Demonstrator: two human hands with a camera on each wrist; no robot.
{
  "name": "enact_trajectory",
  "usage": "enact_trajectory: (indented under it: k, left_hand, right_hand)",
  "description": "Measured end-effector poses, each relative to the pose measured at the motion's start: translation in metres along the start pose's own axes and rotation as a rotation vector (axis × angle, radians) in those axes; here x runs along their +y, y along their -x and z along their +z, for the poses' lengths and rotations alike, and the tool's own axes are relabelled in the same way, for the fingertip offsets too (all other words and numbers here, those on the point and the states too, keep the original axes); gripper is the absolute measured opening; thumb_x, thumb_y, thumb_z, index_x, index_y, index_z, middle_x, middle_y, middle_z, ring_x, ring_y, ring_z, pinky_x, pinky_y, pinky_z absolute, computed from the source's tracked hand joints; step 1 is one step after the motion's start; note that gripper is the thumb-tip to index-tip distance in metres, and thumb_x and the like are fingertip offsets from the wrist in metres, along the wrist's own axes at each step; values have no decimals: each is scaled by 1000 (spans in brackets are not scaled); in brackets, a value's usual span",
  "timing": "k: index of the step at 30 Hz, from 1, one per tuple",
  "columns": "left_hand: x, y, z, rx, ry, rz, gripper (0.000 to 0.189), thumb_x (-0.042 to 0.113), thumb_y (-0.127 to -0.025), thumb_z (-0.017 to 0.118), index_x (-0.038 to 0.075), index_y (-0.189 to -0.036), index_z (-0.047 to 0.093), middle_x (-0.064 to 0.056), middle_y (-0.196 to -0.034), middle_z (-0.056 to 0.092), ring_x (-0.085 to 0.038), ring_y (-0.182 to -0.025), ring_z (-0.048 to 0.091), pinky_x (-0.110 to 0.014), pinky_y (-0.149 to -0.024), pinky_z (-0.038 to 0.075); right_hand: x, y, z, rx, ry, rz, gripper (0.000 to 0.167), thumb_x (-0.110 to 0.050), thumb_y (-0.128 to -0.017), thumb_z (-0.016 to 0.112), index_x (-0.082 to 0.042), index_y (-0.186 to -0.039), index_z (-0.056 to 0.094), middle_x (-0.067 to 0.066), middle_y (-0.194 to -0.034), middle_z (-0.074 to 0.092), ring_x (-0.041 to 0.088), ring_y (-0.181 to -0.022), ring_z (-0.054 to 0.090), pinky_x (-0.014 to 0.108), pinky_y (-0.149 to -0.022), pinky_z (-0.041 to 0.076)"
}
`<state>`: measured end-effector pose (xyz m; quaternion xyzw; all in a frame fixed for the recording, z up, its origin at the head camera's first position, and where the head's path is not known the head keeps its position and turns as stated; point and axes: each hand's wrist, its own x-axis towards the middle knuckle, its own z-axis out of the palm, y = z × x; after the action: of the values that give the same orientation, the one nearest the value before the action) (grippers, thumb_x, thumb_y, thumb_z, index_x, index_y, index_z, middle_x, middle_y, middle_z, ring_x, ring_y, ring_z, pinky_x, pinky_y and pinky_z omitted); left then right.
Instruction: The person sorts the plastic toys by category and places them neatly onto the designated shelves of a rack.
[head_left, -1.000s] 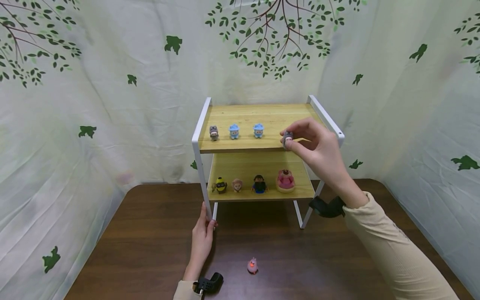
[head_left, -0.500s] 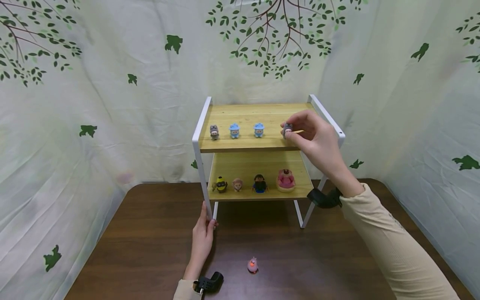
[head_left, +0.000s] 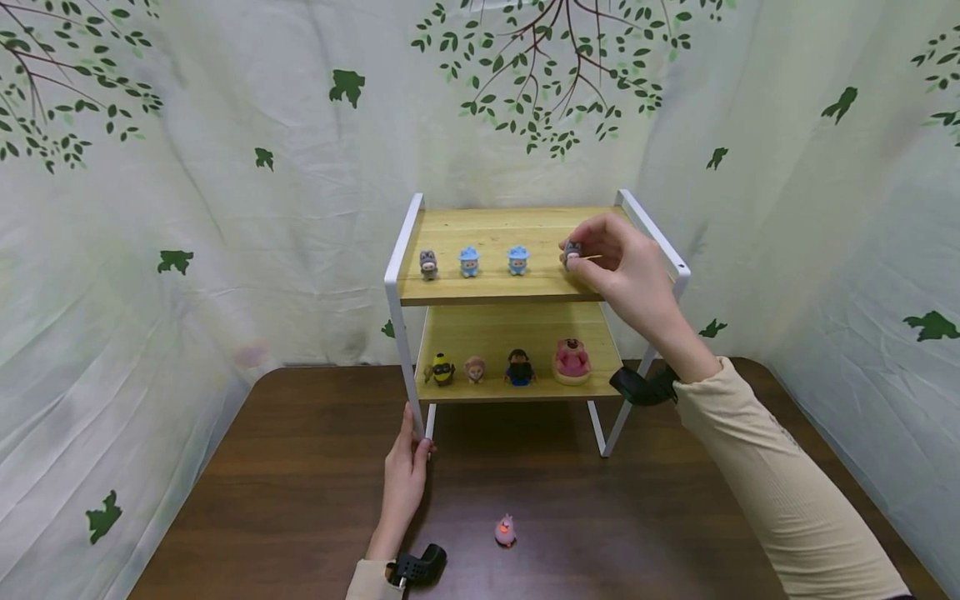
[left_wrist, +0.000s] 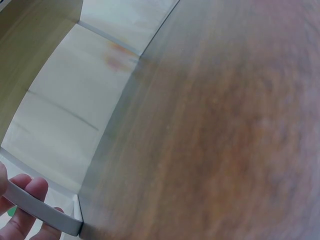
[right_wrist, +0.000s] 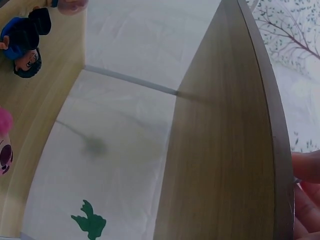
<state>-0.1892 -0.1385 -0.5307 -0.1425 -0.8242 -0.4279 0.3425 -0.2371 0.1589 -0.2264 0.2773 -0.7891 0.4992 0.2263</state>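
Note:
My right hand (head_left: 630, 267) pinches a small grey figurine (head_left: 572, 253) with a pale face between thumb and fingertips, at the right part of the top shelf (head_left: 517, 223). Its lower part is hidden by the thumb. To its left stand two blue-hatted figurines (head_left: 517, 260) and a matching grey figurine (head_left: 428, 264) in a row. Low on the left, my left hand (head_left: 405, 479) holds the white metal leg (head_left: 412, 392) of the two-tier rack; in the left wrist view its fingers (left_wrist: 36, 189) wrap the white bar. In the right wrist view, fingers show beside the upper board's edge (right_wrist: 280, 150).
On the lower shelf (head_left: 517, 321) stand a yellow-and-black figurine (head_left: 442, 369), a small pinkish one (head_left: 474, 370), a dark-haired doll (head_left: 518, 368) and a pink bear (head_left: 572, 362). A pink figurine (head_left: 506, 531) stands on the brown table (head_left: 300, 500) before the rack.
My right hand has risen slightly and moved back over the top shelf with the grey figurine, from the shelf's front edge. The left hand stays on the leg.

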Motion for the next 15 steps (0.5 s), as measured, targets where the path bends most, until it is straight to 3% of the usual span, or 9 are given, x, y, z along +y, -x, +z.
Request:
enact_trajectory:
  k: [15]
  left_hand:
    - [-1,0,0,4,-1,6,78,-11,-89,58,11,-153,19,-8,-78,56,-21,-68,59,-35,-60,49]
  right_hand:
    - [2,-4,3,-17,83,27,20,2,-88,65,2,-106,57,12,-103,67,20,-94,63,28,-78,52]
